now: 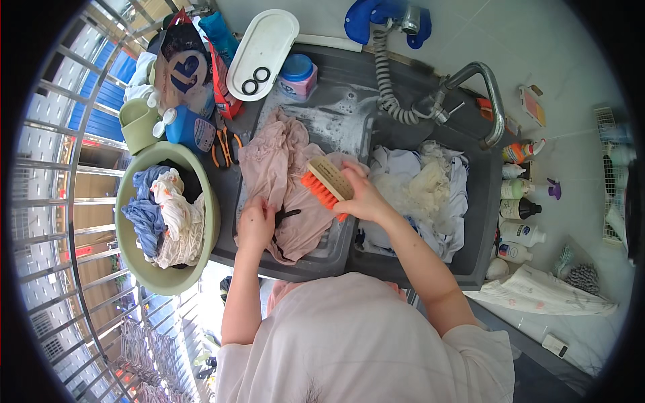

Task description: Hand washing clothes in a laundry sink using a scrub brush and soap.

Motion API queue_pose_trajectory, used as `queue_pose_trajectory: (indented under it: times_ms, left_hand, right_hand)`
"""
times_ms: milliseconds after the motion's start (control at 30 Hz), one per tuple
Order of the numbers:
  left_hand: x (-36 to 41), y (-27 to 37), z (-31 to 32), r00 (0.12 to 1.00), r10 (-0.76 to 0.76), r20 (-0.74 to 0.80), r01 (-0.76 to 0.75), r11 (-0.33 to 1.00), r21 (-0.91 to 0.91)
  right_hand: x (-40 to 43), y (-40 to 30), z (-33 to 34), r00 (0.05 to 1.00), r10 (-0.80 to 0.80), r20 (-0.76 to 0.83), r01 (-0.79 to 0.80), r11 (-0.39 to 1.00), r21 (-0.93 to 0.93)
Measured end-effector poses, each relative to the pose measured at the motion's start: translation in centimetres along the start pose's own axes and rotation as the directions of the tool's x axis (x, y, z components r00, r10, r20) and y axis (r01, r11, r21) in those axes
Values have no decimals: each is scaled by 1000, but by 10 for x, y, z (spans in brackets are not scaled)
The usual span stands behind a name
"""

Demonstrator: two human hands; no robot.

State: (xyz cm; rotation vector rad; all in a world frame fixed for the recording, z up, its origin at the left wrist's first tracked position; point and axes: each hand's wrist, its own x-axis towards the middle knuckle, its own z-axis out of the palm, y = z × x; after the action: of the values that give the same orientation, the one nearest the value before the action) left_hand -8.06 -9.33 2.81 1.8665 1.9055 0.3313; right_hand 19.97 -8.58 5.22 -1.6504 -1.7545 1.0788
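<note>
A wet pink garment (282,166) is spread over the ribbed washboard side (322,121) of a dark grey laundry sink. My left hand (256,221) pinches the garment near its left edge, beside a thin black strap (287,213) on the cloth. In my right hand (365,194) is a scrubbing brush (330,176) with a pale wooden back and orange bristles. The brush is tilted over the garment's right part; whether its bristles touch the cloth is hard to tell. White and cream clothes (418,186) lie in the basin to the right.
A green tub (214,226) of clothes stands at the left, near orange-handled pliers (226,147) and a blue bottle (189,130). Behind are a white tray (262,50) and a blue-lidded jar (297,75). A metal faucet (491,95) arches over the basin; several bottles (519,207) line the right wall.
</note>
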Motion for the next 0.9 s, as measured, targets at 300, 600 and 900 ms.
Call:
queue_pose_trajectory:
  times_ms: [300,600,900]
  left_hand:
    - [-7,25,-52,986,59,-157,-168,337,-926]
    - [11,27,-47,988,136,-67,-151,820,-552]
    - [24,20,-50,979,123,-161,-191,827,-529]
  right_hand:
    - [-27,-7,14,900,79,429,-53,996,-74]
    - [10,5,2,953,280,116,-286,957,39]
    - [55,-7,-65,887,99,-451,-209,957,-202]
